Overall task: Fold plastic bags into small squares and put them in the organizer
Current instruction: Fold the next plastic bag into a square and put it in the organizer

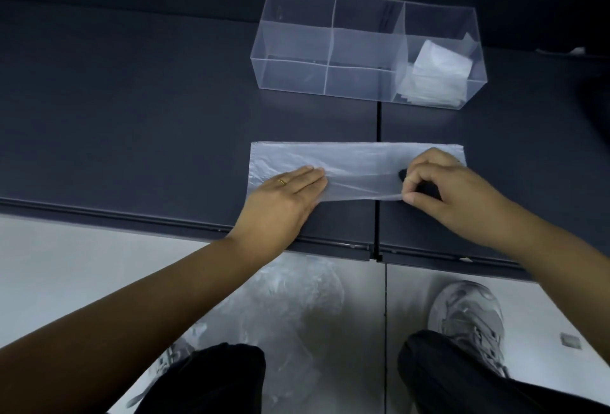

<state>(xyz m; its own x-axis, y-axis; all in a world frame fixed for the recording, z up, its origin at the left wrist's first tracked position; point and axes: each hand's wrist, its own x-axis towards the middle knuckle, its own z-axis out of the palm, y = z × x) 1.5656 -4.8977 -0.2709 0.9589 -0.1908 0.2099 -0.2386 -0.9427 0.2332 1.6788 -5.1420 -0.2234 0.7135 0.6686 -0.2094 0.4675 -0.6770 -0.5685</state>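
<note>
Plastic bag (359, 166) is judged thin, limp, slippery — pinned by the flat left hand (284, 195), near edge pinched by the right hand (442, 189) — best held at edges.

The scene is dimly, evenly lit. Pale glare is reflected off the floor (66, 265) beside the table (132, 116); fine detail is softened throughout.

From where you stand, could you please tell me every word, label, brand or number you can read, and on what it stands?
None can be read: the plastic bag, the clear organizer, the folded bags in it and the grey shoe show no legible text.
</note>
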